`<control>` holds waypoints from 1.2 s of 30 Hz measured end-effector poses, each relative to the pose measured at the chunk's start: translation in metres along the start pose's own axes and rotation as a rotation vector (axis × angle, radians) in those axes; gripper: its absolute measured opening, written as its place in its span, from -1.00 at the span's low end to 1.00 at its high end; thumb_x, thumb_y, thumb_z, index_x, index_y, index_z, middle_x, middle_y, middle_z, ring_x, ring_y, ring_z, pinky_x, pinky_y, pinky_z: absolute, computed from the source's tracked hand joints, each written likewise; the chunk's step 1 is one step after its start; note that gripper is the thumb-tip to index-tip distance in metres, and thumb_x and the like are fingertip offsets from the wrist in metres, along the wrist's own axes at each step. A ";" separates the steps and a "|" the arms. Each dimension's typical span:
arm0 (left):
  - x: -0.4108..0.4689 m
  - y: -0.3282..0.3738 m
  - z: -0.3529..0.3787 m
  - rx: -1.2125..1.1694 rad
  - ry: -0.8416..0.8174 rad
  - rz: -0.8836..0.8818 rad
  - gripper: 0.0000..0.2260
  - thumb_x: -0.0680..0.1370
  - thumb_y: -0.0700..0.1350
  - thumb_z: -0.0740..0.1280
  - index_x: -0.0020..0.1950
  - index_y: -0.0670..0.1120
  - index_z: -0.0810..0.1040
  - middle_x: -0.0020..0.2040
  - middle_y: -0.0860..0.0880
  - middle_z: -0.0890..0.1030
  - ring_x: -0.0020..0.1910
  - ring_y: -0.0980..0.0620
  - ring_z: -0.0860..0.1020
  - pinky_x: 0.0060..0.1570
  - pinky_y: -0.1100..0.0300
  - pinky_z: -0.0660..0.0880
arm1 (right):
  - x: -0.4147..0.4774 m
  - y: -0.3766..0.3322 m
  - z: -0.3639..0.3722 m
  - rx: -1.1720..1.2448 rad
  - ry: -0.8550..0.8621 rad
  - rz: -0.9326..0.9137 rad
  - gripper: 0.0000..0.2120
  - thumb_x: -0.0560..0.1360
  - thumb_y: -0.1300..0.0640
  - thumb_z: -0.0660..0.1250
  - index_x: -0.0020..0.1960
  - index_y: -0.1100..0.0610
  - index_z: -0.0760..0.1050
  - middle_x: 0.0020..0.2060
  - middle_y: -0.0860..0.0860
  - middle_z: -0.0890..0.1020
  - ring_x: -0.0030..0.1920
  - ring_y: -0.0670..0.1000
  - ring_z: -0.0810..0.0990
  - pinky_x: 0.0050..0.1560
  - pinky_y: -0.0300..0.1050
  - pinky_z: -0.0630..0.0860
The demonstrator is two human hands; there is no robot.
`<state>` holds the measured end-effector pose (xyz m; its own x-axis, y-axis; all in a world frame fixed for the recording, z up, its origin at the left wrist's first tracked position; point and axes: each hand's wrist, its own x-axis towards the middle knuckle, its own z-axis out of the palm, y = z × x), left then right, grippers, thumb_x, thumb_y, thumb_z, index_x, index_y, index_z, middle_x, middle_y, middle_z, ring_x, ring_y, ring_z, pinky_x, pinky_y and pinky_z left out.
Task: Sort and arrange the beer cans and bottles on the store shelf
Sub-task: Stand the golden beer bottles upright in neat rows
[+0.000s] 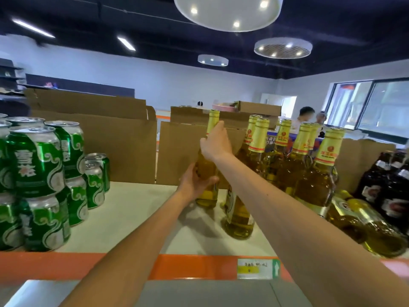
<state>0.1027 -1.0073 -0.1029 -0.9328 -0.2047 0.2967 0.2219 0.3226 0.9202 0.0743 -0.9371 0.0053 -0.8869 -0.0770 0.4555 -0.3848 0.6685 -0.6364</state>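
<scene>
**A:** In the head view, where is the bottle being handled?

**B:** The amber bottle (205, 166) stands roughly upright toward the back middle of the shelf (132, 213). It is just in front of the cardboard (115, 147), and both hands are on it.

**A:** How do they hold it?

**B:** The left hand (194, 185) is curled round the lower body, thumb on one side and fingers on the other. The right hand (215, 144) is above it, with fingers closed round the neck just under the gold foil. The foil top sticks out above the right hand and the base shows below the left hand.

**A:** Is the base resting on the shelf?

**B:** I can't tell. It is at the surface or barely off it.

**A:** What is beside it?

**B:** A second amber bottle (239, 220) stands just to its right, nearer the front and partly hidden by the right forearm. Further right is a tight cluster of upright gold-necked bottles (318, 173). A lying bottle (365, 220) rests on its side in front of them. The dark bottles (389, 191) are at the far right.

**A:** And to the left?

**B:** The green cans (35, 160) are stacked two high at the left end, well apart from the held bottle, with bare shelf between. A price label (256, 269) sits on the orange front edge (44, 264), under the right forearm.
</scene>
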 end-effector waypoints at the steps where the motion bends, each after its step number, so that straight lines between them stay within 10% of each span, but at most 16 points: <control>1: 0.003 -0.001 0.003 0.000 -0.003 -0.009 -0.35 0.48 -0.11 0.51 0.49 -0.19 0.32 0.26 -0.03 0.48 0.28 0.03 0.46 0.21 0.20 0.39 | -0.004 0.001 -0.005 -0.017 -0.014 -0.009 -0.26 0.61 0.18 0.29 0.61 0.23 -0.08 0.54 0.19 0.23 0.49 0.21 0.32 0.44 0.14 0.36; 6: 0.014 -0.009 0.005 -0.062 -0.016 -0.044 -0.13 0.28 0.22 0.59 0.46 -0.11 0.35 0.30 -0.05 0.55 0.29 -0.06 0.52 0.33 -0.08 0.46 | -0.027 -0.010 -0.032 -0.072 0.059 -0.290 -0.32 0.59 0.18 0.33 0.59 0.19 0.07 0.55 0.14 0.24 0.53 0.15 0.26 0.48 0.11 0.34; 12: -0.002 -0.005 0.001 -0.099 -0.133 -0.152 -0.26 0.42 -0.13 0.57 0.52 -0.09 0.29 0.41 -0.06 0.48 0.38 -0.11 0.45 0.41 -0.10 0.37 | -0.053 -0.017 -0.069 -0.124 -0.050 -0.379 -0.53 0.65 0.08 0.26 0.52 0.15 0.31 0.38 0.09 0.51 0.35 0.10 0.52 0.31 -0.03 0.48; 16: -0.035 0.006 -0.003 0.322 0.027 -0.063 -0.48 0.55 -0.13 0.45 0.46 -0.20 0.39 0.37 -0.18 0.51 0.33 -0.19 0.49 0.31 0.01 0.44 | -0.076 0.000 -0.082 -0.179 -0.219 -0.381 -0.55 0.64 0.05 0.26 0.49 0.17 0.36 0.32 0.11 0.56 0.24 0.10 0.58 0.24 0.03 0.56; 23: -0.107 0.078 0.009 0.807 -0.267 -0.237 -0.73 0.54 -0.01 0.45 0.17 -0.11 0.67 0.17 -0.11 0.65 0.12 -0.08 0.60 0.12 0.06 0.54 | -0.136 0.054 -0.143 -0.315 -0.545 -0.381 -0.67 0.62 -0.04 0.30 0.19 0.20 0.61 0.03 0.09 0.68 -0.02 0.06 0.66 0.05 0.01 0.62; 31: -0.169 0.202 0.174 0.735 -0.438 -0.223 -0.83 0.60 0.01 0.39 0.03 -0.07 0.67 -0.09 -0.01 0.73 -0.11 0.00 0.71 -0.20 0.15 0.62 | -0.178 0.198 -0.310 -0.403 -0.728 -0.160 -0.68 0.63 -0.05 0.29 0.05 0.21 0.61 -0.14 0.08 0.73 -0.15 0.02 0.73 -0.06 -0.02 0.69; 36: -0.169 0.233 0.289 0.853 -0.393 -0.033 -0.75 0.57 0.06 0.40 0.11 -0.08 0.68 0.00 -0.05 0.69 -0.02 -0.04 0.66 0.00 0.07 0.63 | -0.167 0.271 -0.384 -0.337 -0.591 0.007 -0.67 0.62 -0.04 0.30 0.02 0.25 0.58 -0.15 0.13 0.73 -0.17 0.07 0.73 -0.05 0.03 0.69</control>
<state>0.2299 -0.6303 -0.0128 -0.9984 0.0507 0.0235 0.0558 0.9222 0.3827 0.2167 -0.4593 -0.0042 -0.9167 -0.3987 -0.0255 -0.3626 0.8570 -0.3662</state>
